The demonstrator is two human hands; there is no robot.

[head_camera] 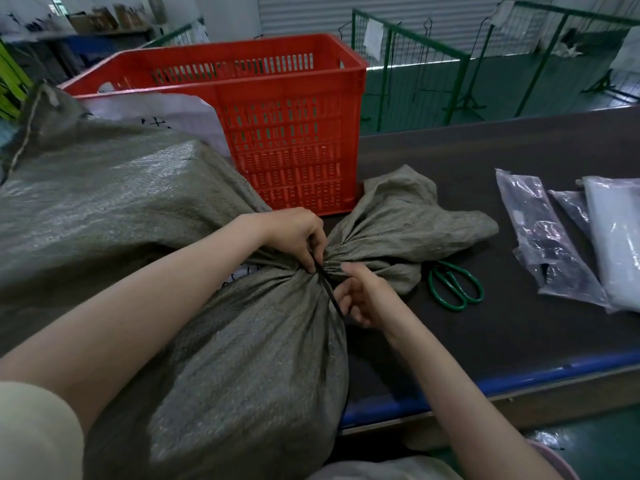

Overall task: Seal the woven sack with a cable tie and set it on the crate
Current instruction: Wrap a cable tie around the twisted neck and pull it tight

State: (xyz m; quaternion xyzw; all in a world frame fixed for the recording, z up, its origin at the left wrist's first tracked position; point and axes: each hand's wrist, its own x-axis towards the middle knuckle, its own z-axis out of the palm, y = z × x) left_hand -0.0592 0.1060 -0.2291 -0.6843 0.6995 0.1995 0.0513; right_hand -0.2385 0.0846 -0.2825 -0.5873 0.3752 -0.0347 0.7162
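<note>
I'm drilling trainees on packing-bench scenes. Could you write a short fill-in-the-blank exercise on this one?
1. Both hands work a black cable tie at the gathered neck of the grey woven ____.
2. The plastic crate behind it is ____.
3. The scissors on the table have ____ handles.

Missing words: sack; red; green

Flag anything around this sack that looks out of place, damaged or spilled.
Nothing looks spilled or torn. The woven sack overhangs the table edge toward the person. Both hands are at its gathered neck on the black cable tie. Green-handled scissors lie beside it.
</note>
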